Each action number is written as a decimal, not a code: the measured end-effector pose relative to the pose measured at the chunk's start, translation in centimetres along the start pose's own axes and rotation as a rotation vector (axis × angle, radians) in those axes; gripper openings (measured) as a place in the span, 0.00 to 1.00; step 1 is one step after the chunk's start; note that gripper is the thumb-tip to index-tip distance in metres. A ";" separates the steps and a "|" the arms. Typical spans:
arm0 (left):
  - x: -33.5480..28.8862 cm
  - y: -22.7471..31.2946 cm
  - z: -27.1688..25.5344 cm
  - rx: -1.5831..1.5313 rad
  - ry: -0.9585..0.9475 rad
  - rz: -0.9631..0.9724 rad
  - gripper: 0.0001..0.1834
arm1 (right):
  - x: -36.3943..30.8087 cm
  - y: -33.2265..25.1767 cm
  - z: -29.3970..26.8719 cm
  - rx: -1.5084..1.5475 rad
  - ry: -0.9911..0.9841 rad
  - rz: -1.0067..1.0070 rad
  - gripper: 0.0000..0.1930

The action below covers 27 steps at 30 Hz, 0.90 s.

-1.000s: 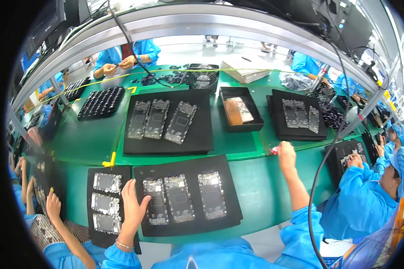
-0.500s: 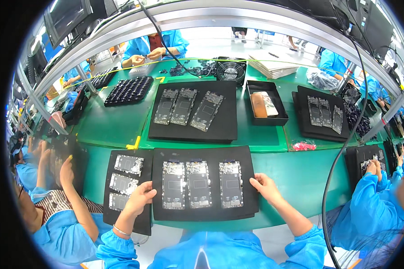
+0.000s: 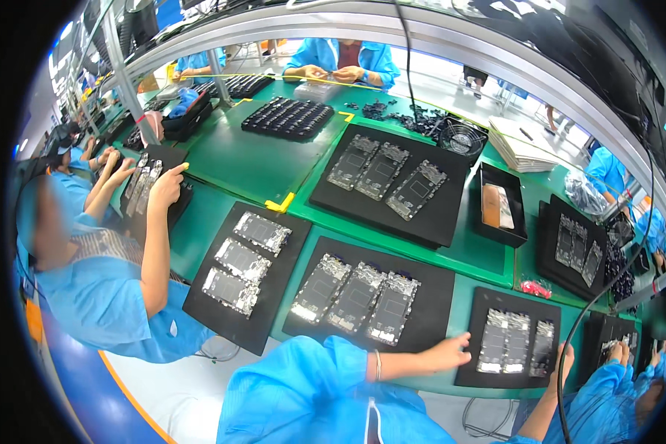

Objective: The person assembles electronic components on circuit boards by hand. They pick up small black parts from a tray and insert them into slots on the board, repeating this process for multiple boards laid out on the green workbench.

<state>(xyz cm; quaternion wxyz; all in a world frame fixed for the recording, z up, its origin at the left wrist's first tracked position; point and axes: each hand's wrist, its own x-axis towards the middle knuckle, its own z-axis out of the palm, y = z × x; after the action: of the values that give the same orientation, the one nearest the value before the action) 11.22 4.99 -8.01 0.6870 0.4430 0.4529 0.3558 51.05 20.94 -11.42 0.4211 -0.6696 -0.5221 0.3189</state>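
Note:
At the right of the bench a black sheet [image 3: 475,314] carries three dark phone-sized panels [image 3: 516,340] with circuitry, two side by side and one apart. My left hand [image 3: 445,354] is at the sheet's left edge, its fingers closed at the rim. At the opposite edge my right hand [image 3: 564,362] grips the sheet, partly crossed by a dark cable. Left of these, another black sheet [image 3: 433,314] lies on the bench with three similar panels [image 3: 359,300] in a row.
Further left is a black sheet [image 3: 281,303] with three panels, beside a co-worker's arm [image 3: 155,244]. Behind stand a thick black stack [image 3: 436,226] with panels, an open black box [image 3: 502,235] and a fan [image 3: 462,139]. A cable [image 3: 584,311] hangs at right.
Both hands have carried the upper black sheet with its panels to the right, uncovering another sheet with three panels. My view has turned and tilted, so the bench appears slanted.

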 end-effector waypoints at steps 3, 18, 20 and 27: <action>-4.0 2.4 -2.9 0.426 0.024 0.275 0.32 | -2.2 -3.3 2.4 -0.027 0.054 -0.226 0.16; -17.7 4.8 -21.6 1.205 0.786 0.317 0.26 | -26.2 -23.6 33.5 0.332 -0.948 -0.461 0.13; -18.5 5.5 -19.5 1.245 0.891 0.406 0.26 | -26.5 -24.4 35.6 0.461 -0.984 -0.287 0.13; -19.3 4.4 -15.7 1.268 1.134 0.451 0.24 | -28.0 -24.5 36.7 0.656 -1.028 -0.103 0.11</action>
<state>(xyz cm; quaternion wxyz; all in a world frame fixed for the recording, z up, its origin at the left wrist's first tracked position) -10.36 -6.19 -1.07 -0.1035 0.5766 0.7399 0.3307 1.61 4.75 -6.01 0.3142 -0.2394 -0.5647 0.7246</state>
